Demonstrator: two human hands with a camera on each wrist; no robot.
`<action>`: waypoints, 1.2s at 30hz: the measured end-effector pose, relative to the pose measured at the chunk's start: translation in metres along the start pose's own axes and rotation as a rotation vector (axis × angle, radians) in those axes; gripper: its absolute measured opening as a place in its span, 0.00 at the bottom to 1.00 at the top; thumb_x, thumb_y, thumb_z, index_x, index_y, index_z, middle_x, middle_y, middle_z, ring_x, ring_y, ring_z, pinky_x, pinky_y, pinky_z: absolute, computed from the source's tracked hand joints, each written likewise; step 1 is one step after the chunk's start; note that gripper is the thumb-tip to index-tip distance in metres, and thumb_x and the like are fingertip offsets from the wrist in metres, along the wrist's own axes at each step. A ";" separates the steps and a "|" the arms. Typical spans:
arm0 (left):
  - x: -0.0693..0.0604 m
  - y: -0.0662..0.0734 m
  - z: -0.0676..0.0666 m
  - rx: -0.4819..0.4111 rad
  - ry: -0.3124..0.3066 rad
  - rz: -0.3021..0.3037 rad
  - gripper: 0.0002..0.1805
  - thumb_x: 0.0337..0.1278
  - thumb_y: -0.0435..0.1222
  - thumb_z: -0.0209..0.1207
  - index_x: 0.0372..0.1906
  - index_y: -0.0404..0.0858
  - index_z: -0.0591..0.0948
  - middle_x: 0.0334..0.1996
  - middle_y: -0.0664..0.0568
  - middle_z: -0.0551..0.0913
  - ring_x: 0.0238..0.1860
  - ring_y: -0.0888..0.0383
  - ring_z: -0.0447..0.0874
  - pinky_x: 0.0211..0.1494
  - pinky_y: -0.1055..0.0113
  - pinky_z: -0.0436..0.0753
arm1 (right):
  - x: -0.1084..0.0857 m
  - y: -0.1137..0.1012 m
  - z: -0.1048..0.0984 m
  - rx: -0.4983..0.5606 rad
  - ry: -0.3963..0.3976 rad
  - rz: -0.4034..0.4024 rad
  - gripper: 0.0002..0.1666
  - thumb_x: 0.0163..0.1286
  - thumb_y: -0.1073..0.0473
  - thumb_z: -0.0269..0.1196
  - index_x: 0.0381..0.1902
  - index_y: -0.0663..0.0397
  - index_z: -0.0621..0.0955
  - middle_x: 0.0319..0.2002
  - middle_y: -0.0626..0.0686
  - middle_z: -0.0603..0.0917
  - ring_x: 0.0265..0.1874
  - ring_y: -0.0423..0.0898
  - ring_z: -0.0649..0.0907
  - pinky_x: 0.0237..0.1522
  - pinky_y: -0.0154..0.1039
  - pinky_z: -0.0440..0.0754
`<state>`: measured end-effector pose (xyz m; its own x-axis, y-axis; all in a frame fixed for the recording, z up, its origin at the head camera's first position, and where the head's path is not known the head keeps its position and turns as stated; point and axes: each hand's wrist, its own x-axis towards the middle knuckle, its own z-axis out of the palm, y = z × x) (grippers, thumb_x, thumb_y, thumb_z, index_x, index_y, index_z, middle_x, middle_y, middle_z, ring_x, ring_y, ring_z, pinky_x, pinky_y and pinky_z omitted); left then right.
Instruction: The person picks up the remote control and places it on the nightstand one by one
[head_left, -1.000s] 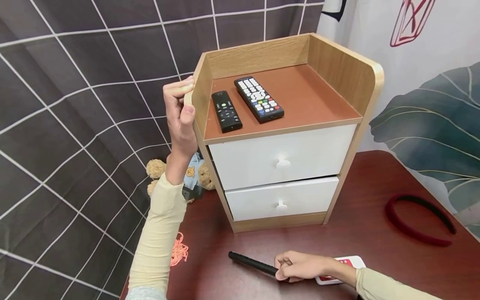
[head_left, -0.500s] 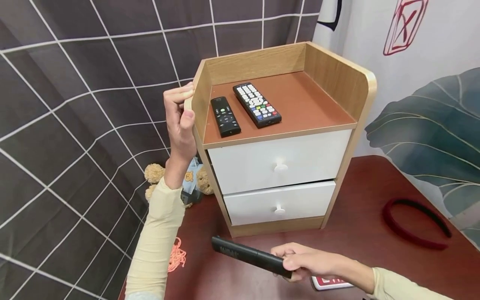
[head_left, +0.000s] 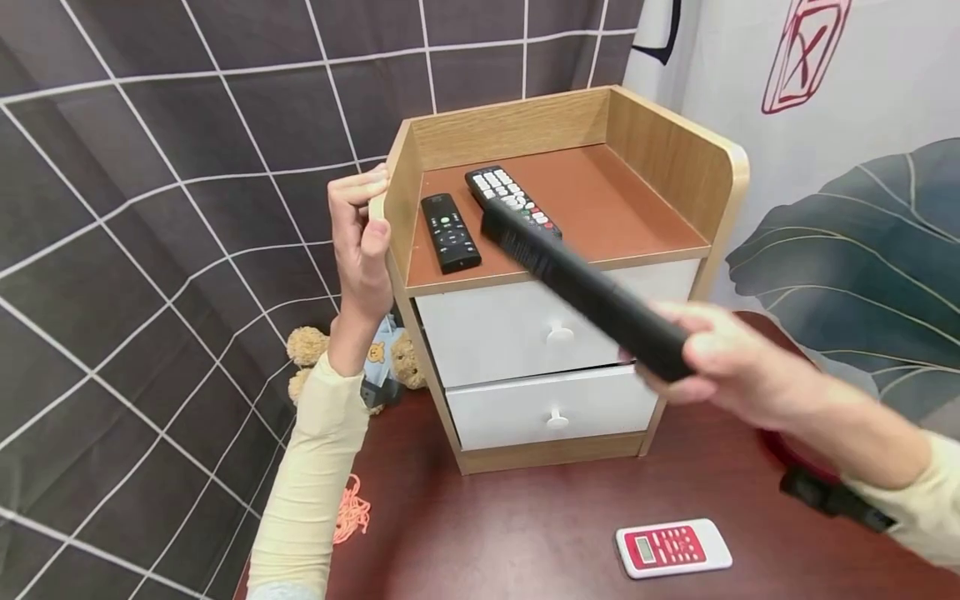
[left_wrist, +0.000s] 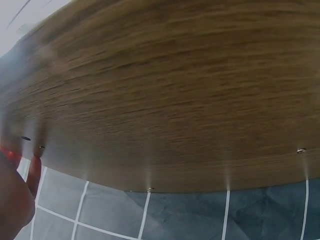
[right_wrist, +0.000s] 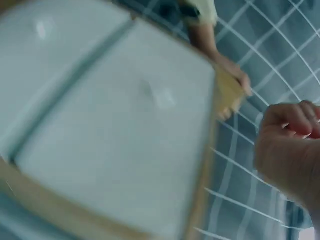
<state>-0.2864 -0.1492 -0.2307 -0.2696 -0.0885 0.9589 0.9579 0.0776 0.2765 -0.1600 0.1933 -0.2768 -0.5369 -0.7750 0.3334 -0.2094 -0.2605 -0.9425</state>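
My left hand point(head_left: 358, 250) holds the left side panel of a small wooden cabinet point(head_left: 660, 167), its thumb on the front edge. In the left wrist view the panel's outer wood face point(left_wrist: 165, 100) fills most of the picture. My right hand point(head_left: 738, 362) grips a long black remote control point(head_left: 585, 283) by its near end, raised before the cabinet's upper white drawer point(head_left: 480, 333). The remote's far end overlaps a black remote with white buttons point(head_left: 498, 183) lying on the brown top. Left of that lies a slimmer black remote point(head_left: 450, 233).
A white and red remote point(head_left: 675, 547) lies at the front of the dark red table point(head_left: 487, 533). Orange strands point(head_left: 351, 510) and a plush bear point(head_left: 405, 362) are at the left. A dark red headband point(head_left: 795, 454) is partly hidden behind the right forearm.
My right hand has lifted the black remote control off the tabletop area, up and to the right, to the cabinet's top level. The white and red remote is uncovered. My left hand stays put.
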 end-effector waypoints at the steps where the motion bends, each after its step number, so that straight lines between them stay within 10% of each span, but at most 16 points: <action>1: 0.000 0.000 0.000 -0.002 -0.003 -0.001 0.36 0.57 0.55 0.50 0.46 0.21 0.72 0.53 0.35 0.73 0.60 0.48 0.75 0.61 0.60 0.76 | 0.001 -0.015 -0.005 -0.038 0.037 -0.008 0.22 0.74 0.52 0.48 0.57 0.60 0.76 0.18 0.53 0.67 0.10 0.45 0.59 0.12 0.32 0.57; 4: 0.000 0.000 -0.001 0.001 -0.001 0.000 0.36 0.58 0.55 0.50 0.46 0.21 0.72 0.52 0.35 0.73 0.60 0.46 0.75 0.62 0.59 0.76 | 0.012 -0.061 -0.007 -0.373 0.291 0.024 0.14 0.75 0.57 0.50 0.50 0.58 0.77 0.16 0.52 0.65 0.13 0.46 0.62 0.14 0.37 0.58; 8: 0.001 0.001 -0.004 0.011 0.015 0.004 0.36 0.57 0.56 0.50 0.46 0.21 0.72 0.52 0.35 0.73 0.61 0.44 0.75 0.64 0.58 0.75 | 0.043 -0.101 0.014 -1.056 0.618 0.274 0.15 0.69 0.46 0.62 0.42 0.50 0.75 0.20 0.49 0.72 0.21 0.47 0.68 0.24 0.41 0.62; 13: 0.000 0.001 -0.004 0.010 0.011 -0.005 0.36 0.57 0.55 0.50 0.47 0.21 0.72 0.52 0.36 0.73 0.61 0.46 0.75 0.64 0.58 0.76 | 0.078 -0.102 0.019 -1.565 0.739 0.400 0.28 0.59 0.34 0.63 0.39 0.52 0.74 0.25 0.51 0.81 0.25 0.50 0.76 0.26 0.43 0.67; 24: -0.001 0.000 0.003 -0.003 0.015 0.011 0.39 0.58 0.59 0.51 0.45 0.20 0.73 0.51 0.33 0.73 0.60 0.45 0.75 0.64 0.57 0.76 | 0.101 -0.093 -0.008 -1.624 0.654 0.623 0.29 0.60 0.35 0.58 0.39 0.56 0.74 0.28 0.58 0.79 0.26 0.57 0.78 0.22 0.44 0.68; 36: -0.001 -0.002 0.002 0.006 0.013 0.009 0.39 0.59 0.59 0.50 0.46 0.21 0.72 0.51 0.33 0.73 0.61 0.44 0.75 0.64 0.56 0.76 | 0.103 -0.089 -0.009 -1.612 0.575 0.675 0.41 0.60 0.21 0.54 0.38 0.56 0.77 0.32 0.61 0.82 0.30 0.57 0.80 0.23 0.45 0.70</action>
<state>-0.2877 -0.1476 -0.2325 -0.2598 -0.1005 0.9604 0.9596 0.0844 0.2684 -0.2044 0.1419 -0.1583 -0.9593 -0.1408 0.2448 -0.1656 0.9826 -0.0838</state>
